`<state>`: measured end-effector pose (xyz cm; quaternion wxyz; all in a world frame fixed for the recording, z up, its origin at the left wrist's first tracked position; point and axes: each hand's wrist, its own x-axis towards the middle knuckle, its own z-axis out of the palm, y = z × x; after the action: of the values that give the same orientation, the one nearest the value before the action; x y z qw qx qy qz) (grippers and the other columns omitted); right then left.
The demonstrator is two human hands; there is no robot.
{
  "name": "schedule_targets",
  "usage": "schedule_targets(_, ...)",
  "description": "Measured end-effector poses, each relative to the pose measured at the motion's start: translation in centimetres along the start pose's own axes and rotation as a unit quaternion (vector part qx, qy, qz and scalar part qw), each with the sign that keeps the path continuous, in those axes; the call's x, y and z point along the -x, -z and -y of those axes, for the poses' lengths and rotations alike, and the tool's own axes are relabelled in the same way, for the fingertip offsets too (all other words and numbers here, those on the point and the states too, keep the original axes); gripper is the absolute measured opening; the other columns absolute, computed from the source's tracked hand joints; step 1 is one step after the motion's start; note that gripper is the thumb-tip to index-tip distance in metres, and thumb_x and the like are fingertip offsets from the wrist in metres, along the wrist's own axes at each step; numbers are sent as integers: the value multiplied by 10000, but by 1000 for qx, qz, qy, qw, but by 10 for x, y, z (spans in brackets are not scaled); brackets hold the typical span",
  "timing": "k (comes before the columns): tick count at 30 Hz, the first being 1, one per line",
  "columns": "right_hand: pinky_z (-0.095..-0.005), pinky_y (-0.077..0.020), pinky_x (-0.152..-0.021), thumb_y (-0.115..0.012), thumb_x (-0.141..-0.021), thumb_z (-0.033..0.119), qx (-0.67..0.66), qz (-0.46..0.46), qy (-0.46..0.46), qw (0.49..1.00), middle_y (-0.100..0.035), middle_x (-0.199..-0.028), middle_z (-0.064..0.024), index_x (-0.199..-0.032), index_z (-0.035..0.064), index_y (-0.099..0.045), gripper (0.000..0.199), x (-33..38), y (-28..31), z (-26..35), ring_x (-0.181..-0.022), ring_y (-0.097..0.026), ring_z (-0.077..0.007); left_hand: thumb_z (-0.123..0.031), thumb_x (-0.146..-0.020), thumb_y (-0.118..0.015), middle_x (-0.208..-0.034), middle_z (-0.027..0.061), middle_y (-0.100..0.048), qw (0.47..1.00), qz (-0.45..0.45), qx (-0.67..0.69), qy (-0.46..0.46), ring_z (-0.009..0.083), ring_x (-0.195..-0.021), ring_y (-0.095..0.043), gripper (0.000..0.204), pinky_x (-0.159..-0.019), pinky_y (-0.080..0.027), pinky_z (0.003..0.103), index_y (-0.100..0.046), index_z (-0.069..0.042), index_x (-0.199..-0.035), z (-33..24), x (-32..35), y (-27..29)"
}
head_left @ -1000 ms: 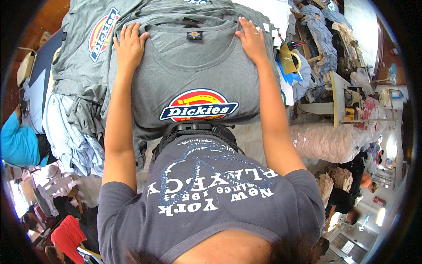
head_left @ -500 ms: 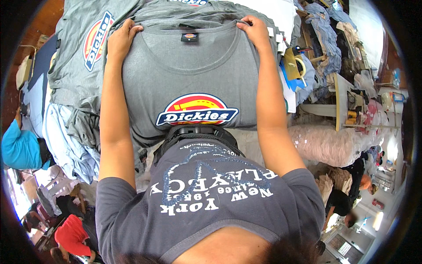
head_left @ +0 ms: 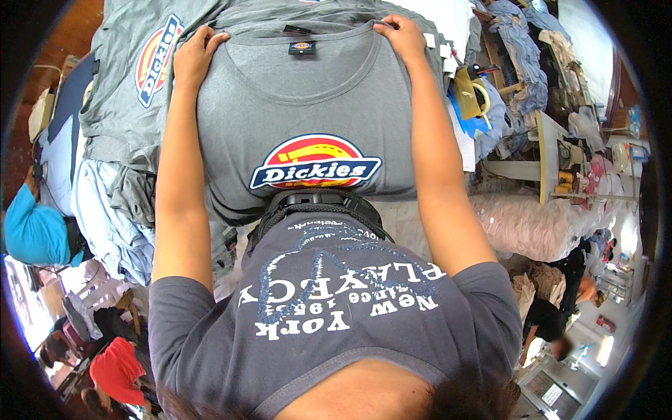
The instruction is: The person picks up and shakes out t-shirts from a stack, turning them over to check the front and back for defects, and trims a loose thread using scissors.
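A grey T-shirt (head_left: pixel 315 115) lies front up before me, its far end spread between my hands. It has a wide scoop neck, a small black neck label (head_left: pixel 302 47) and a red, yellow and blue chest print (head_left: pixel 316 162). My left hand (head_left: pixel 198 54) pinches the shirt at the left shoulder, beside the neckline. At the right shoulder my right hand (head_left: pixel 404 40) grips the fabric between thumb and fingers. The near end of the shirt meets a black belt pouch (head_left: pixel 315 201) at my waist.
More grey T-shirts (head_left: pixel 126 84) are heaped at the left and beyond. Light blue garments (head_left: pixel 112 217) hang at the left edge. Right of the shirt are a tape roll (head_left: pixel 483 99) and a plastic-wrapped bundle (head_left: pixel 521 224). Other people, one in a blue top (head_left: pixel 35 227), are farther off.
The shirt, its label and its print have shifted slightly away from me, with both hands still gripping the shoulders. The whole view has also moved a little.
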<state>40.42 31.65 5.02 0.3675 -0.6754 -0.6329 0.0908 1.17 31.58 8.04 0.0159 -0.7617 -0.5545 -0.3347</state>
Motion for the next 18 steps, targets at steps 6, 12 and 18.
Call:
schedule_targets(6,-346,-370,-736,-700,-617,420,-61,98,63,991,-603,-727,22,-813,133,-643,352,-11,26,-4,-735,-555,-131,-414,-753,-579,-633,77,-581,991,81,102,43,172,-618,-557,353,-582,-409,294,-582,-62,-790,3,-11,17)
schedule_targets(12,-253,-416,-622,-647,-695,192,-82,96,83,989,-604,-736,-23,-820,20,-617,216,-10,74,38,-664,-531,-108,-394,-756,-590,-600,18,-536,989,70,122,41,97,-579,-478,343,-568,-383,239,-601,-53,-793,-14,-26,53)
schedule_targets(18,-257,-413,-554,-636,-690,119,-120,99,111,982,-594,-661,-30,-780,-2,-610,152,-5,101,71,-595,-519,-102,-349,-782,-582,-593,-30,-476,988,9,157,-4,54,-582,-403,315,-546,-346,207,-577,-34,-778,-16,-21,69)
